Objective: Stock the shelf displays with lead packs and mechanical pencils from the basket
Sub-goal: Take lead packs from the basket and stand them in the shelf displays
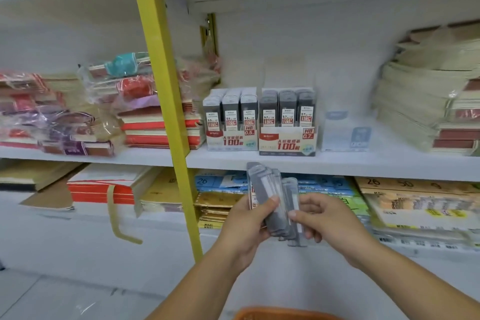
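Below the shelf (363,167), the left hand (245,226) grips a fanned bunch of lead packs (268,193), thumb across them; the right hand (326,218) pinches the rightmost one. They look light, stiff and slick, likely to slide apart, so pinch the flat faces mid-length.

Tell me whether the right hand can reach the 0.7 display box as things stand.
Probably yes: the 0.7 display box stands at the front edge of the shelf, just above the right hand, nothing between them. That hand pinches lead packs, though.
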`<action>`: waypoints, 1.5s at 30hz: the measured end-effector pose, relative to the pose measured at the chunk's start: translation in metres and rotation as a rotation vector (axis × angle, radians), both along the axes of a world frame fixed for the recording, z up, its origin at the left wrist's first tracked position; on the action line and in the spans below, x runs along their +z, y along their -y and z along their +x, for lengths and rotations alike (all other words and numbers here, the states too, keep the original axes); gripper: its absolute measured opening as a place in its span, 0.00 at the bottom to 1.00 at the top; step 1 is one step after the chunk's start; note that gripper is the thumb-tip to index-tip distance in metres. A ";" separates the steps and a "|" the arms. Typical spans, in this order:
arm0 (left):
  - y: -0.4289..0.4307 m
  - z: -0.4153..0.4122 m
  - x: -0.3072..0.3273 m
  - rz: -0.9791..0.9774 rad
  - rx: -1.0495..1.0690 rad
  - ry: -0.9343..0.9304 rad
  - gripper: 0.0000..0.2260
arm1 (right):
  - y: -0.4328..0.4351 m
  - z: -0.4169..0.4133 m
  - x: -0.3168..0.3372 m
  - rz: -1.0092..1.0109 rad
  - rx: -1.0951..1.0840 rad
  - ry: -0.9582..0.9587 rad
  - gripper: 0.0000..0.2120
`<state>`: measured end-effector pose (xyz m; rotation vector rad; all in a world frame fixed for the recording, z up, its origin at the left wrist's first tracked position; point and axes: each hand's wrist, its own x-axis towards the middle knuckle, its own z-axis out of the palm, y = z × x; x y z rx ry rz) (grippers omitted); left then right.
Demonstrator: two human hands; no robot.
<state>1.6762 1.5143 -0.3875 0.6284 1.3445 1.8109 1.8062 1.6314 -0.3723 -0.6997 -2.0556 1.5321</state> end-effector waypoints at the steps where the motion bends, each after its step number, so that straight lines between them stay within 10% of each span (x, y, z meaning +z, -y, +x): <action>1: 0.000 0.000 0.001 0.019 0.002 0.000 0.11 | 0.000 -0.001 0.002 0.013 -0.001 -0.008 0.06; 27: 0.000 -0.005 0.024 0.151 -0.011 0.092 0.24 | -0.017 0.010 0.037 0.061 0.005 -0.183 0.24; 37: -0.002 -0.011 0.027 0.145 0.013 0.108 0.16 | -0.009 0.012 0.039 0.084 -0.043 -0.251 0.17; 45: -0.012 -0.026 0.041 0.264 -0.046 0.138 0.28 | -0.032 0.001 0.146 0.826 -0.307 -0.402 0.16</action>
